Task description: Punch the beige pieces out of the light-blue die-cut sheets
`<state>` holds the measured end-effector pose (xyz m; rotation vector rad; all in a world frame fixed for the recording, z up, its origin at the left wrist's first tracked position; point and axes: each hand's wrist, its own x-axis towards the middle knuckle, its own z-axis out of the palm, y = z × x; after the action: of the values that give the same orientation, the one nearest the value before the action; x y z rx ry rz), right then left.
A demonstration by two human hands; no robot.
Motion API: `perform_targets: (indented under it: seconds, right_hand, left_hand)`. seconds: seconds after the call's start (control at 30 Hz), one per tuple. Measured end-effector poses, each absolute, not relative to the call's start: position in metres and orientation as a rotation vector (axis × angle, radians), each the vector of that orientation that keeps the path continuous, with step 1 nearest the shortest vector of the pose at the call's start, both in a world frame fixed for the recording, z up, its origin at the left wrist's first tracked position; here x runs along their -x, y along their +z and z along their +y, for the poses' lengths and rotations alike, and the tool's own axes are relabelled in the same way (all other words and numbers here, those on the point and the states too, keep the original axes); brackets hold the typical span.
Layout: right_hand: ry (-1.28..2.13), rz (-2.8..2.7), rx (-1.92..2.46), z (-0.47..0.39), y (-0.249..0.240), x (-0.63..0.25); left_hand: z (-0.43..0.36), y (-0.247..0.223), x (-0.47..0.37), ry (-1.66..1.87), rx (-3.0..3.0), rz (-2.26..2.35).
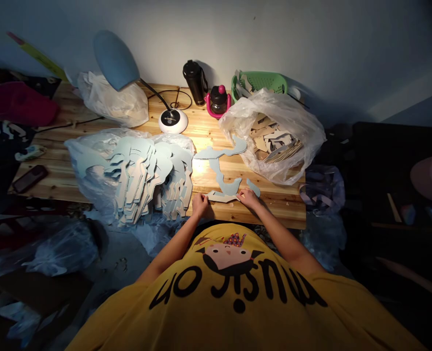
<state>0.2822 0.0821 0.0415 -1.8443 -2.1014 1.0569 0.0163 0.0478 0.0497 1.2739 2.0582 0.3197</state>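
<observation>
Cutout [219,197] — lamp [117,61], scrap bag [304,117] beyond

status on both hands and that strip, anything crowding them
Left hand, right hand pinching opposite ends of strip. Blue cutout close beyond. Cutout pile off to left.

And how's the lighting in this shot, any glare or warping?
In the head view, glare whitens the wooden table right beside the cutout pile; also in the head view, the black tumbler shadows the wall, and the left hand and right hand are lit while the far right is murky; head-view edges look wide-angle stretched.
</observation>
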Motion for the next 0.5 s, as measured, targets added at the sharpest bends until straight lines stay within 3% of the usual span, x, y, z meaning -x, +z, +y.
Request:
perform_targets:
  seconds: [0.5]
  right_hand:
    - [1.114, -2.062, 1.85, 0.0833, 0.0438, -0.279]
  left_hand:
    - [0.0463, 0.0513, -0.0189, 0.138, -1.45, 2.068]
